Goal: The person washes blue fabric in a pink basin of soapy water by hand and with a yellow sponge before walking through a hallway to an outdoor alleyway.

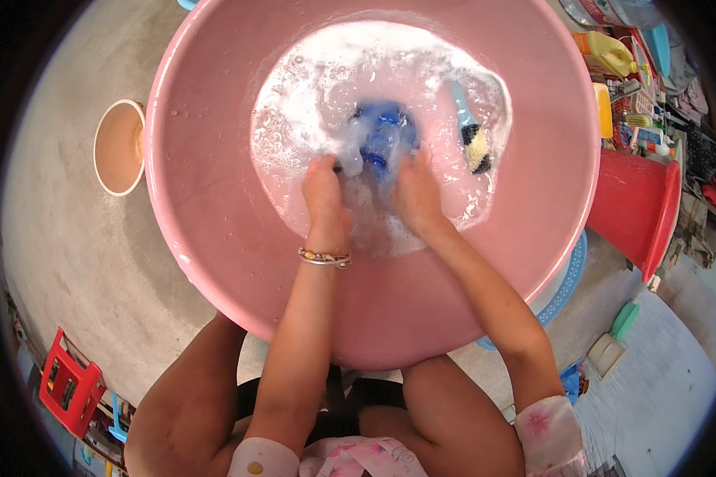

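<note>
A large pink plastic basin [215, 179] holds soapy water [286, 107] with white foam over it. In the middle lies a blue item [388, 122] with dark edges, partly under water and blurred; whether it is cloth or a shoe, I cannot tell. My right hand [419, 191] is curled around the near right edge of this item, fingertips in the water. My left hand [323, 194], bracelets at its wrist, dips in to the left with a small dark piece at its fingertips; its grip is unclear. Right of both hands floats a scrub brush [477, 149] with a light blue handle.
A beige bucket [119, 149] stands left of the basin. At the right are a red bucket [632, 206], a yellow jug [608, 52] and a light blue perforated rim [567, 286]. A red plastic stool [71, 381] is at the lower left. My knees flank the basin's near side.
</note>
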### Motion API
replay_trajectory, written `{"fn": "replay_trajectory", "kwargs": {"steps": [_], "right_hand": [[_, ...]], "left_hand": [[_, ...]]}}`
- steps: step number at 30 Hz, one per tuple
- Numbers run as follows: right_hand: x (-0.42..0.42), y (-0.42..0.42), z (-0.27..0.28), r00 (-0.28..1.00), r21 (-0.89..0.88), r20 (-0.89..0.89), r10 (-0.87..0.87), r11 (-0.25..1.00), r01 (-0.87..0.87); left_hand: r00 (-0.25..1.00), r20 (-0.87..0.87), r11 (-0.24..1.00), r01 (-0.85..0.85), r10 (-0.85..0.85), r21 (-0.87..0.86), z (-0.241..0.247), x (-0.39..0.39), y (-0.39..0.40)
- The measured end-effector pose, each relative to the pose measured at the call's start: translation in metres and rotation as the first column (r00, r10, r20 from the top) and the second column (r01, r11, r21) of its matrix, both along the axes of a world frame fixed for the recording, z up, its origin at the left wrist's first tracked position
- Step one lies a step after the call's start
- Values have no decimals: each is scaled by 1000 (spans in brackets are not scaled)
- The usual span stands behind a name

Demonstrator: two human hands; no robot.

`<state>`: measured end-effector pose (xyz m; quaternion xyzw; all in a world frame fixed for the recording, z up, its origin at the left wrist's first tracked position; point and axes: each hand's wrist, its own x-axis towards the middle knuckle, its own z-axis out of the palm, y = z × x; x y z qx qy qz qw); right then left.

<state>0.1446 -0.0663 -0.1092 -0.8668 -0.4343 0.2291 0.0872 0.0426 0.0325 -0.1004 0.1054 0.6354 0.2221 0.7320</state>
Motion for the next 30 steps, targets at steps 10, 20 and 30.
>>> {"fn": "replay_trajectory", "kwargs": {"steps": [10,20,30], "right_hand": [[0,18,163,667,333,-743,-65,827,452],[-50,26,95,988,267,-154,-23,962,64],[-50,27,81,993,435,-117,-28,897,76]], "left_hand": [[874,463,946,261,-146,-195,46,8,5],[815,569,989,148,-108,-24,54,10,-3],[903,427,996,76,-47,-50,45,9,-2]]}}
